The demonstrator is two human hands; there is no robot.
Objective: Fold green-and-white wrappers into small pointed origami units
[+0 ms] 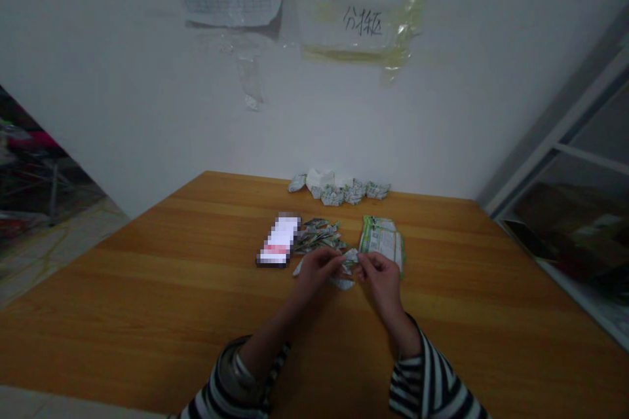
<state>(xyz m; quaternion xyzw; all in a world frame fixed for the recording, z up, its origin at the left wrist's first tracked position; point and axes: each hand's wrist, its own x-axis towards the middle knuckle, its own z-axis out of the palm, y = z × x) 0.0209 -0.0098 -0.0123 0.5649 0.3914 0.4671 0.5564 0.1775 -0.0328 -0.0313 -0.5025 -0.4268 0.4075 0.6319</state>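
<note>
Between my two hands is a small piece of printed paper (350,255), white with some green. My left hand (318,268) pinches its left side, and my right hand (379,275) pinches its right side. Below the fingers a few more white printed pieces (343,283) lie on the table, partly covered by my hands. Just beyond my left hand is a loose pile of narrow folded or torn printed strips (319,236). Past my right hand lies a stack of flat green-and-white printed sheets or packets (383,240); which they are I cannot tell.
A phone (279,242) with a lit, blurred screen lies left of the strips. Crumpled or folded paper bundles (344,190) line the wooden table's (162,275) back edge, by the wall (196,98). A shelf frame (555,144) stands at the right.
</note>
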